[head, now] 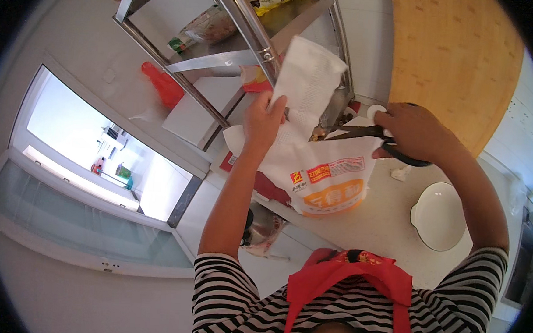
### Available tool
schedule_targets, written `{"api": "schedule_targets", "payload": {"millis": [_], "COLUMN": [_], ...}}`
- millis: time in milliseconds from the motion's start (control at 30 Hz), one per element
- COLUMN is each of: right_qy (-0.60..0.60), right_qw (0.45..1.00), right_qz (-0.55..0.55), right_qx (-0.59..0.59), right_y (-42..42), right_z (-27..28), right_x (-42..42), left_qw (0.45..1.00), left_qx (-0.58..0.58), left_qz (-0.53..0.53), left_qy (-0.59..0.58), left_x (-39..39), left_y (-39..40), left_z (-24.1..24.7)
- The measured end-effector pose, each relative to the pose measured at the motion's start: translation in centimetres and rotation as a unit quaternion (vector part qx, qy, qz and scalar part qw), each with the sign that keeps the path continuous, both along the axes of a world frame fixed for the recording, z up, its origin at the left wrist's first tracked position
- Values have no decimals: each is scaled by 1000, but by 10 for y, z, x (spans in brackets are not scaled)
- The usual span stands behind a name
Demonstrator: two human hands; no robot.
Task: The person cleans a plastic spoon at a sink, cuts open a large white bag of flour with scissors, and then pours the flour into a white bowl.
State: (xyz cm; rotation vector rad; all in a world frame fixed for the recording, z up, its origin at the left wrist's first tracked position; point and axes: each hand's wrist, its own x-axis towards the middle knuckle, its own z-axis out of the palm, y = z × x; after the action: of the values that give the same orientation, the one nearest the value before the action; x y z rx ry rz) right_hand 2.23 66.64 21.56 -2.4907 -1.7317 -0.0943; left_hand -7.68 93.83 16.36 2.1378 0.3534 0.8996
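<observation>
A white bag with orange and red print (334,182) stands on the counter in front of me, its upper part pulled up and partly cut. My left hand (265,120) pinches the raised flap of the bag (311,75) between thumb and fingers. In my right hand (413,129) is a pair of black-handled scissors (353,133), with the blades apart at the bag's upper edge. A small round white thing (376,112) shows by my right fingers; I cannot tell what it is. What the bag holds is hidden.
A white bowl (439,217) rests on the counter (387,206) at right, near a crumpled white scrap (400,173). A metal rack (213,62) with food packages stands behind the bag. A wooden board (451,63) is at the upper right, a red plastic bag (164,85) at left.
</observation>
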Motion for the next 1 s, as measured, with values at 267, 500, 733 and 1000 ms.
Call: {"api": "schedule_targets", "payload": {"millis": [267, 500, 733, 1000], "right_qy": [187, 628, 642, 693], "right_qw": [957, 720, 740, 699], "right_qz": [-125, -27, 10, 20], "right_qx": [184, 295, 199, 175], "right_y": [-64, -71, -36, -17], "right_z": [-38, -91, -112, -128], "right_x": [-11, -63, -85, -83], "left_qw": [977, 986, 957, 980], "left_qx": [184, -142, -124, -41], "left_qz": [79, -89, -205, -84], "left_qy": [79, -11, -165, -173], "left_x": [-12, -38, -63, -106], "left_y": [10, 11, 20, -26], "left_z": [3, 6, -19, -44]}}
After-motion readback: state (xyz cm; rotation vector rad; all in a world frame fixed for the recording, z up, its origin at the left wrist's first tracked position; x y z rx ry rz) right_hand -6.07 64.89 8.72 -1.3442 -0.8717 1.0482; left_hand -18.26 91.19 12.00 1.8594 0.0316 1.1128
